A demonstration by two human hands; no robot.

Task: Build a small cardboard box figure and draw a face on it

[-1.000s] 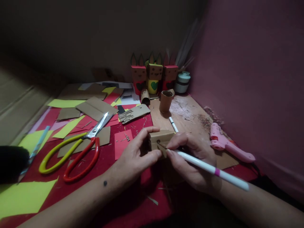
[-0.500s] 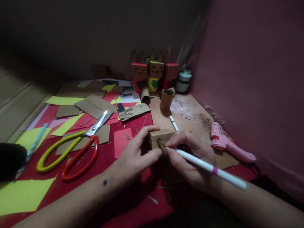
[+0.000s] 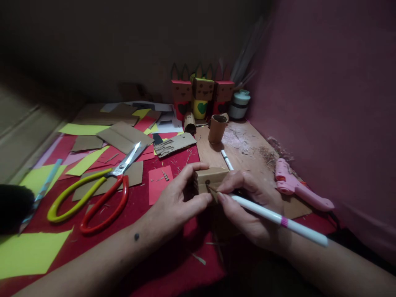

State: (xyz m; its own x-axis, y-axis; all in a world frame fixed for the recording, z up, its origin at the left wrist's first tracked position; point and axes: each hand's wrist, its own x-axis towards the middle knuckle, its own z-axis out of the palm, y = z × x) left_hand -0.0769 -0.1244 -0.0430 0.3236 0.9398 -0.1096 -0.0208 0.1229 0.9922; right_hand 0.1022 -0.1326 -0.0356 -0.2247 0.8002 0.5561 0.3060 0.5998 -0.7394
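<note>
My left hand [image 3: 182, 192] is closed round the left side of a small folded cardboard piece [image 3: 213, 175], its thumb along the lower edge. A dark round mark shows on the cardboard face. In my right hand [image 3: 250, 206] is a white marker [image 3: 262, 210] with a purple band, gripped like a pen. The marker's tip is at the cardboard, just below the dark mark; whether it touches I cannot tell. My right fingers cover the cardboard's right part. Behind my right hand lies another white marker [image 3: 227, 159].
Scissors [image 3: 119, 169] with yellow and red handles lie left among paper and cardboard scraps. A pink glue gun [image 3: 297, 187] rests at right. Beyond stand a cardboard tube [image 3: 217, 128], three decorated tube figures [image 3: 202, 97] and a pale blue-green jar [image 3: 239, 105].
The marker's tip has shifted slightly down and right from the dark mark, which shows more plainly. My right hand moved slightly right with it; my left hand keeps its hold.
</note>
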